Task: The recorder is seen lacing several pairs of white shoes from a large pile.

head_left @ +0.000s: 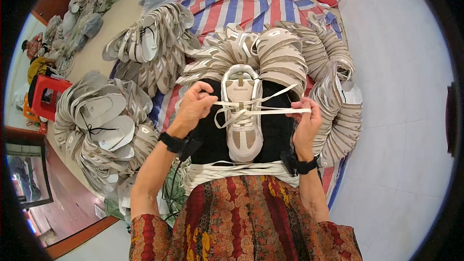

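Hands, head view: your left hand (197, 102), at 9 o'clock of the beige shoe upper (245, 140), pinches the white lace (280, 112); your right hand (307, 120), at 3 o'clock, grips strands of it, fingers narrow. Opposed pull, presumably for tension. Upper sits mid-view, toe at 6 o'clock, on black fabric (209, 137), probably for support. Bundled laces (212, 174) at 6, likely for reach; stacked uppers (281, 50) at 12.
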The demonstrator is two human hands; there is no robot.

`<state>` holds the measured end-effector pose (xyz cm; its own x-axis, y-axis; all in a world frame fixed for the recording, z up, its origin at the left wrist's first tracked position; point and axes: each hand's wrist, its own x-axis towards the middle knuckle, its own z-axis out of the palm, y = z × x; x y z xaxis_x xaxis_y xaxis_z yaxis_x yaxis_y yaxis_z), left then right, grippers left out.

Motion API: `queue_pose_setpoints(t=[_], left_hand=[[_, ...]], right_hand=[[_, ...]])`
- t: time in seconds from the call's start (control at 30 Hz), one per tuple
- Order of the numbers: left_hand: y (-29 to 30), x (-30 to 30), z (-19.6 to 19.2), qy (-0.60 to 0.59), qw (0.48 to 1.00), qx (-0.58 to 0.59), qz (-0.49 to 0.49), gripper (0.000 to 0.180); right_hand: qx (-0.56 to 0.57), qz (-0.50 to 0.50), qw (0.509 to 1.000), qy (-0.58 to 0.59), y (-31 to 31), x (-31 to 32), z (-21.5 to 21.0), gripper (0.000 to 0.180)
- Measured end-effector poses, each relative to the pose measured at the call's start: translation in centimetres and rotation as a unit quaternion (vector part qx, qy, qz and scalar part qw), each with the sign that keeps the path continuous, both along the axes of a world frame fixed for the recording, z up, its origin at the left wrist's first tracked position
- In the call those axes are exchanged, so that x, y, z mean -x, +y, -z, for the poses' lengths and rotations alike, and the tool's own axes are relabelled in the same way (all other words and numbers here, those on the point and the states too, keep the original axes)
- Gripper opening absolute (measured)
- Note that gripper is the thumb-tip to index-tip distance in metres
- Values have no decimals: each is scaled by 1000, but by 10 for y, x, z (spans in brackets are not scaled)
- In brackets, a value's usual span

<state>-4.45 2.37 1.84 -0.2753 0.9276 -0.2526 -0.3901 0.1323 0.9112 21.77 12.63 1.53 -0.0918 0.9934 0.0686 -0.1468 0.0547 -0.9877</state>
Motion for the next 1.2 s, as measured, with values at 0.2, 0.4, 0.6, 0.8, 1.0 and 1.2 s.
queue_pose_setpoints(t=[0.2, 0.4, 0.6, 0.8, 1.0, 1.2], left_hand=[[-58, 108, -2, -106, 945, -28, -308, 12], [-128, 210, -28, 27, 931, -66, -359, 4], [-61, 63, 1, 716, 689, -34, -106, 33], [-34, -37, 5, 715, 679, -94, 134, 39], [-25, -26, 11, 711, 673, -101, 180, 30], [-2, -17, 7, 664, 715, -184, 119, 18]], right_hand=[[-174, -181, 909, -334, -12, 7, 19, 22], [-273, -255, 882, -288, 0, 19, 12, 29], [-362, -278, 819, -348, 12, 38, -6, 26], [-420, -250, 730, -479, 12, 61, -3, 11], [-476, -82, 727, -488, 39, 36, -10, 11], [-237, -44, 767, -594, 60, -17, 1, 4]])
